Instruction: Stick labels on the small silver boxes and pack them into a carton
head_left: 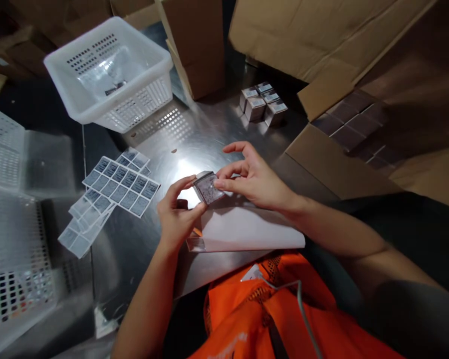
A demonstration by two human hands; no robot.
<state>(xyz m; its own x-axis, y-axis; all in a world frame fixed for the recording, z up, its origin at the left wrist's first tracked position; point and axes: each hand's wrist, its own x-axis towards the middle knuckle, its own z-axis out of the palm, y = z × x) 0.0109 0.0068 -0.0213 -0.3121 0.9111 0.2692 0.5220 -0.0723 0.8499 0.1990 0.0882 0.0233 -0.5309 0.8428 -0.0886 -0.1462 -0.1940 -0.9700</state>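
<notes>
A small dark printed box [208, 188] is held up between my two hands over the metal table. My left hand [179, 212] grips its left side between thumb and fingers. With thumb and index finger, my right hand [252, 182] pinches the box's right end; the other fingers are raised off it. Whether the end flap is closed cannot be made out. Below the box lies a white paper sheet [250, 230], partly curled. Left of my left hand, several overlapping sheets of dark rectangular labels [121, 184] lie on the table.
A white plastic basket [145, 102] holding a few scraps stands at the back left. Several small boxes [264, 103] are grouped at the back. On the right, an open carton [322, 159] contains rows of similar boxes. More white baskets [18, 259] line the left edge.
</notes>
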